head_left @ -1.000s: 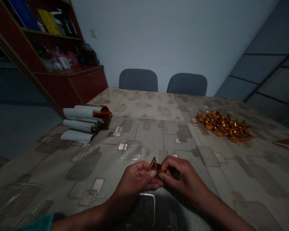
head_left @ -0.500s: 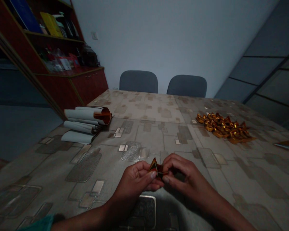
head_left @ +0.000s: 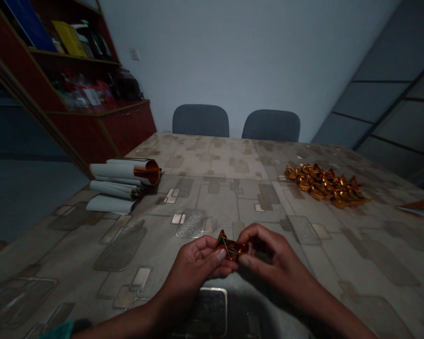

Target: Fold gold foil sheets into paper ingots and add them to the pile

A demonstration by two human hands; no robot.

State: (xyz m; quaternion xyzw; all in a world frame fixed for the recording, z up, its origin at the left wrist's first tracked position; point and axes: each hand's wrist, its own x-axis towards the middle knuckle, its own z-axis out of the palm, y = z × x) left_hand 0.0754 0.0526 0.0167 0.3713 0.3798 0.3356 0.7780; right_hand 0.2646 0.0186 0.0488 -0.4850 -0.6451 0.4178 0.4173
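Observation:
Between my two hands, just above the near part of the table, is a small folded gold foil paper ingot (head_left: pixel 233 248) with a pointed tip up on its left end. My left hand (head_left: pixel 201 259) pinches that left end, thumb in front and fingers behind. On the other end, my right hand (head_left: pixel 268 249) grips the foil between thumb and bent fingers. Parts of the ingot are hidden by the fingertips. A group of similar gold paper ingots (head_left: pixel 327 183) sits on the table at the right.
Curled sheets of paper (head_left: pixel 123 181), white outside and gold inside, lie at the table's left. Another gold folded piece (head_left: pixel 420 208) is at the right edge. A patterned cloth covers the table (head_left: pixel 219 188). Beyond it stand two grey chairs (head_left: pixel 200 120) and a red-brown cabinet (head_left: pixel 127 127).
The ingot's right part looks more opened out and shows more shiny foil. Both hands keep hold of it, with the right fingers slightly shifted. The view has turned a little to the right.

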